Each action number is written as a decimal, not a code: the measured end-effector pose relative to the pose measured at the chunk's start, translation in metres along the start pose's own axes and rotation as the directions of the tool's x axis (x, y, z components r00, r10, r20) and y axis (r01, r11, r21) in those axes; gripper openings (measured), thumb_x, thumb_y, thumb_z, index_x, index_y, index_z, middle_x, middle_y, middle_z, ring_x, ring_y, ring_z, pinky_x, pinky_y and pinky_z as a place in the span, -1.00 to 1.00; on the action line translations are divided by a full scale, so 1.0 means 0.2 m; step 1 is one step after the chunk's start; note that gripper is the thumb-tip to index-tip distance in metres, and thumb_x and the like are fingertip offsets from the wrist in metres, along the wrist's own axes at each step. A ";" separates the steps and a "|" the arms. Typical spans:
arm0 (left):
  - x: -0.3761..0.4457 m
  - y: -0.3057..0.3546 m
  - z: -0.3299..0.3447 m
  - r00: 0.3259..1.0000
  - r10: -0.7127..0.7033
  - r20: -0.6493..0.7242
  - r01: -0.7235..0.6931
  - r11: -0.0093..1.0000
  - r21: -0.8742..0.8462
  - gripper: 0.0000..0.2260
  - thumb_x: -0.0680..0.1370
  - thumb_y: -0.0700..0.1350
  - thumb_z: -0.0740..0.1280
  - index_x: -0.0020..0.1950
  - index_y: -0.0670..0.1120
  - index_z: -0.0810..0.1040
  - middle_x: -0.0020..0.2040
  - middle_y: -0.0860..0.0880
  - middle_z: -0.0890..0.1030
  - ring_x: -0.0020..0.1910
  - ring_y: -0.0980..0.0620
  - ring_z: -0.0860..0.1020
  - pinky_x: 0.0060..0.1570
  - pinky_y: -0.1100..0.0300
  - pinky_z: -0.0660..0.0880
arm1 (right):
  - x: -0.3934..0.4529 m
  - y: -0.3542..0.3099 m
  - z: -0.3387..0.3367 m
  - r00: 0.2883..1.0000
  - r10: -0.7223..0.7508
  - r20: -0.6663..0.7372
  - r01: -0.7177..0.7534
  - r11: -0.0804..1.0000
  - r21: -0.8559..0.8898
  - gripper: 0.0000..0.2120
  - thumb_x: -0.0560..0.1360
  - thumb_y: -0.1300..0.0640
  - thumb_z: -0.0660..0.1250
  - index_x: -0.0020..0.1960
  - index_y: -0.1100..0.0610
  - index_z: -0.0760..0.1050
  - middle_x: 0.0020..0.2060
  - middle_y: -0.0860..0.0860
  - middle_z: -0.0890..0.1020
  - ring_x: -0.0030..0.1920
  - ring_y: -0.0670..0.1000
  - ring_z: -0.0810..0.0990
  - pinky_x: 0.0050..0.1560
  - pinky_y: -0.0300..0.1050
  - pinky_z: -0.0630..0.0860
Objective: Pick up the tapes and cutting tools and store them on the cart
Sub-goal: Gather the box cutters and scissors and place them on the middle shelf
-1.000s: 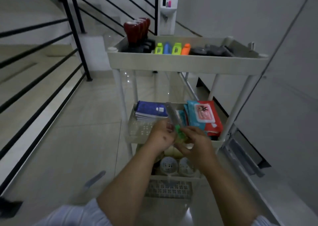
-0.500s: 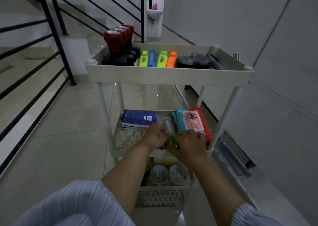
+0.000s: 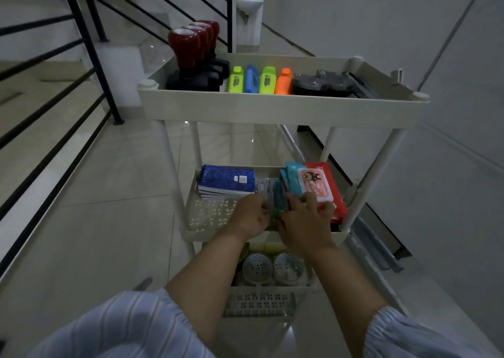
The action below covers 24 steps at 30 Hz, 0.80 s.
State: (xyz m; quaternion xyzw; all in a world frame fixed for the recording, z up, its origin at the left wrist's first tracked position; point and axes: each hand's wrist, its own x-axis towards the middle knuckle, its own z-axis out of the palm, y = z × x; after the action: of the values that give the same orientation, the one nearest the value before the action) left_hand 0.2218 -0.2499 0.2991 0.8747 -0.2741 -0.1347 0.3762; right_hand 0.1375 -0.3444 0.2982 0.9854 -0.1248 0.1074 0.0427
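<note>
A white three-tier cart point(image 3: 283, 106) stands in front of me. Both hands are down in its middle shelf point(image 3: 191, 231). My left hand point(image 3: 249, 216) and my right hand point(image 3: 305, 221) pinch a clear-packed cutter with a green part point(image 3: 276, 199). It lies in the gap between the blue notebooks point(image 3: 227, 180) and the red wipes pack point(image 3: 317, 187). The fingertips of my right hand also touch the wipes pack. More clear packs point(image 3: 263, 186) lie just behind the cutter.
The top shelf holds red-handled stamps point(image 3: 191, 55), coloured highlighters point(image 3: 259, 81) and black dispensers point(image 3: 321, 85). Two round perforated lids point(image 3: 257, 269) sit on the bottom shelf. A black stair railing point(image 3: 90, 52) is to the left, a grey wall to the right, and a tiled floor point(image 3: 95, 221) all around.
Both hands lowered the cutter from above the middle shelf down into the gap between notebooks and wipes. The view came closer to the cart.
</note>
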 end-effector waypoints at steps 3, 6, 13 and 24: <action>-0.01 0.00 -0.01 0.998 0.052 0.021 -0.053 0.997 0.047 -0.78 0.50 -0.31 0.22 0.08 -0.30 0.56 0.06 -0.25 0.61 0.07 -0.16 0.56 -0.06 0.25 0.39 | 0.01 0.00 0.01 0.995 0.027 -0.096 -0.030 0.999 -0.031 -0.87 0.24 0.03 0.49 -0.22 -0.01 0.66 0.23 0.12 0.55 0.20 0.22 0.27 0.05 0.09 0.10; -0.05 -0.02 -0.03 0.997 0.078 -0.025 -0.079 0.996 -0.043 -0.79 0.50 -0.33 0.22 0.08 -0.26 0.56 0.04 -0.24 0.61 0.03 -0.15 0.57 0.02 0.15 0.51 | 0.01 -0.02 0.03 0.963 0.014 -0.268 -0.005 0.999 0.033 -0.83 0.21 0.09 0.42 -0.19 -0.02 0.65 0.13 0.14 0.61 0.12 0.18 0.26 0.01 0.28 0.31; -0.37 -0.21 -0.08 0.915 0.282 -0.290 -0.290 0.957 0.016 -0.74 0.49 -0.23 0.16 0.11 -0.18 0.55 0.07 -0.14 0.52 0.04 0.00 0.49 0.04 0.25 0.42 | -0.15 -0.20 0.14 0.912 -0.078 -0.403 0.186 0.954 0.237 -0.65 0.32 0.09 0.10 0.06 0.02 0.47 0.11 0.03 0.50 0.07 0.11 0.31 -0.07 -0.03 0.26; -0.81 -0.89 -0.13 0.912 -0.087 -0.400 0.051 0.994 -0.101 -0.73 0.44 -0.28 0.15 0.07 -0.17 0.54 -0.01 0.01 0.48 -0.02 0.07 0.48 -0.06 0.53 0.32 | -0.35 -0.72 0.54 0.890 -0.422 -0.174 0.448 0.733 0.512 -0.68 0.36 0.24 0.26 0.11 0.13 0.46 -0.08 0.09 0.56 -0.07 0.07 0.39 -0.15 -0.13 0.26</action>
State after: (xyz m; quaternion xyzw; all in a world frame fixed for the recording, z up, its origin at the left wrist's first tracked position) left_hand 0.1699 -0.0399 0.1915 0.8753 -0.1533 0.0236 0.4580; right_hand 0.1293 -0.2009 0.1685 0.9557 0.1454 0.1475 -0.2092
